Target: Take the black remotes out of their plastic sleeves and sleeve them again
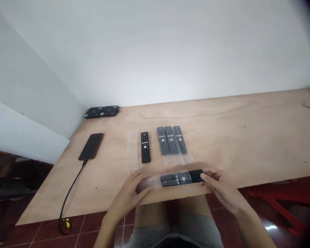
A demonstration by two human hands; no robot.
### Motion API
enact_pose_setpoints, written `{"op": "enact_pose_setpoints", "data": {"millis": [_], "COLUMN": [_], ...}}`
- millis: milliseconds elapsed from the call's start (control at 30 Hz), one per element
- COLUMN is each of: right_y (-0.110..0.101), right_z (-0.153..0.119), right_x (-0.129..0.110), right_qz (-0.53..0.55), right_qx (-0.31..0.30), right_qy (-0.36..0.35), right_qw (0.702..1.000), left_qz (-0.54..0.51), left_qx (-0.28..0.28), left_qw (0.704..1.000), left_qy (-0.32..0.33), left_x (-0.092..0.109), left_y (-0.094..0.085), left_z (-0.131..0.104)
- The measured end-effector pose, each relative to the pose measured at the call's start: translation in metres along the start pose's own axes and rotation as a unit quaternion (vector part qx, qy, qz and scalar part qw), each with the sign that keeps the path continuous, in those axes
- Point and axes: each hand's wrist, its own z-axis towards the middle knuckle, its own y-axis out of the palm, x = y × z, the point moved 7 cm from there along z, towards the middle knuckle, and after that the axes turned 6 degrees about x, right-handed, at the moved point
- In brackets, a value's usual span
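Note:
A black remote control [196, 176] lies sideways between my hands at the table's front edge, most of its length inside a clear plastic sleeve [155, 181]. My right hand [218, 184] pinches the bare right end of the remote. The left end of the sleeve is between the thumb and fingers of my left hand [134, 189]. Just beyond, an unwrapped black remote [145, 147] rests on the table beside an empty clear sleeve [132, 150]. To its right lie three remotes [172, 140] in clear sleeves, side by side.
On the wooden table [235, 137], a phone [91, 146] at left has a black cable [69, 193] running over the front edge. Two black boxes [102, 112] sit in the back left corner against the wall. A red plastic stool [281, 199] stands below at right.

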Motion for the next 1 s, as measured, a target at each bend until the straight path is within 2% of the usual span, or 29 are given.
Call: {"op": "enact_pose_setpoints", "data": {"millis": [100,233,333,400,433,567,700,833,1000], "right_y": [-0.025,-0.060,-0.067,-0.049,-0.033,0.047,0.111,0.145,0.163], "right_z": [0.000,0.001,0.003,0.004,0.005,0.013,0.032,0.051,0.057], "right_x": [-0.002,-0.006,-0.014,-0.023,-0.027,-0.046,-0.048,-0.046,-0.047], "right_qz": [-0.001,0.025,0.055,0.066,0.062,0.043,-0.031,-0.128,-0.243], "right_qx": [0.014,0.061,0.104,0.104,0.089,0.023,0.014,0.030,0.043], "right_qy": [0.009,0.008,-0.010,-0.027,-0.037,-0.096,-0.144,-0.197,-0.244], "right_qw": [1.000,0.998,0.993,0.992,0.993,0.994,0.989,0.971,0.938], "left_qz": [0.014,0.022,0.018,0.016,0.017,0.023,0.027,0.020,0.016], "left_qx": [0.004,-0.024,-0.025,-0.005,0.003,0.016,0.042,0.059,0.050], "left_qw": [1.000,0.999,0.999,1.000,1.000,0.999,0.998,0.997,0.998], "left_qy": [0.004,0.001,-0.010,-0.006,-0.002,0.020,0.035,0.047,0.047], "left_x": [-0.003,-0.006,-0.012,-0.015,-0.016,-0.015,-0.010,-0.006,-0.006], "left_y": [-0.006,-0.013,-0.020,-0.024,-0.026,-0.025,-0.026,-0.025,-0.022], "left_z": [-0.003,-0.010,-0.015,-0.017,-0.017,-0.015,-0.016,-0.018,-0.018]}}
